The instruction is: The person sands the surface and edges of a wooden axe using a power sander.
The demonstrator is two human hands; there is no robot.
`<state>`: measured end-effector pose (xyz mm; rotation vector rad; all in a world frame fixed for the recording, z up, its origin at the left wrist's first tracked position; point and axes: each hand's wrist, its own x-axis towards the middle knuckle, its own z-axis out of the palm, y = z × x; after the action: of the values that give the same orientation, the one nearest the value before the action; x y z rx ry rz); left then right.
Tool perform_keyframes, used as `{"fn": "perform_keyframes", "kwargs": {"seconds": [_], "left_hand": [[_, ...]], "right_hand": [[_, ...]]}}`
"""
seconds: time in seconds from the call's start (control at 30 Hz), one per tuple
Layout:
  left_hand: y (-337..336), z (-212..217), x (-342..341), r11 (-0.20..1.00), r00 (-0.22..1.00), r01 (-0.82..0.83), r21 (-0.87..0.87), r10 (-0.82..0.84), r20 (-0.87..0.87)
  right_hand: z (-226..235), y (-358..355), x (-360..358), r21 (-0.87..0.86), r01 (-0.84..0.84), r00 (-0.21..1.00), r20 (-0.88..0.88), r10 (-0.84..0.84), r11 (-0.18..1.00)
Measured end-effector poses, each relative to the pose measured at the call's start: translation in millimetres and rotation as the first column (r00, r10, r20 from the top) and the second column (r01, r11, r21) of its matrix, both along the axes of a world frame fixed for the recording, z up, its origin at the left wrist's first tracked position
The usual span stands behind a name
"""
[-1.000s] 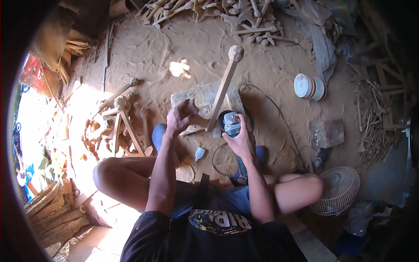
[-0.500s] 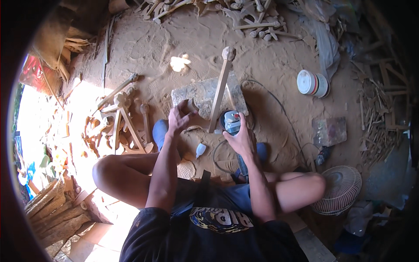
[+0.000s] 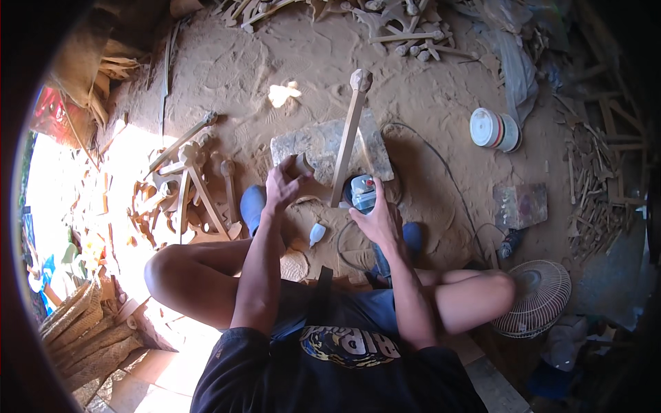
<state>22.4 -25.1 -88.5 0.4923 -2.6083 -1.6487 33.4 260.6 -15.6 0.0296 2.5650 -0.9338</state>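
My left hand (image 3: 284, 187) is closed on a brown, curved wooden piece (image 3: 301, 167) at the near left of a worn, pale block (image 3: 292, 145). A long square wooden stick (image 3: 349, 136) with a knobbed far end slants across the block, close beside that piece; whether the two are joined I cannot tell. My right hand (image 3: 377, 219) grips a teal, handheld power tool (image 3: 363, 199) with a red spot on top and a dark round rim. The tool sits right of the stick's near end. A small white-and-blue plastic piece (image 3: 317, 234) lies on the sand between my arms.
Knob-ended wooden pieces (image 3: 189, 157) are heaped at the left, with more wood (image 3: 413, 38) at the far side. A cord (image 3: 441, 162) curves over the sand at the right. A white tub (image 3: 485, 128), a stained block (image 3: 520, 206) and a fan (image 3: 533, 299) stand on that side.
The power tool has shifted slightly left, nearer the stick. The stick's knobbed end has moved a little away from me. My left hand stays almost in place.
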Motion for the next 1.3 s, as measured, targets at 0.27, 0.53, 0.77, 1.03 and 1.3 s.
{"fn": "perform_keyframes", "kwargs": {"seconds": [0.27, 0.53, 0.77, 1.03, 1.3], "left_hand": [[7, 15, 2, 0.999, 1.0, -0.007, -0.037, 0.006, -0.031], [0, 1, 1, 0.998, 0.999, 0.026, -0.05, -0.028, -0.026], [-27, 2, 6, 0.978, 0.997, 0.003, 0.206, 0.013, -0.076], [-29, 17, 9, 0.983, 0.961, -0.182, 0.012, 0.18, -0.212], [-32, 19, 5, 0.987, 0.954, -0.117, -0.109, 0.081, -0.29]], "right_hand": [[-5, -5, -1, 0.109, -0.036, 0.999, -0.032, 0.039, 0.993], [7, -12, -11, 0.309, -0.088, 0.988, -0.095, 0.123, 0.947], [27, 9, -14, -0.013, 0.141, 0.929, -0.343, -0.136, 0.99], [16, 6, -23, -0.208, 0.164, 0.974, -0.121, -0.192, 0.964], [3, -13, -32, -0.251, 0.1, 0.978, -0.152, -0.141, 0.963]]}}
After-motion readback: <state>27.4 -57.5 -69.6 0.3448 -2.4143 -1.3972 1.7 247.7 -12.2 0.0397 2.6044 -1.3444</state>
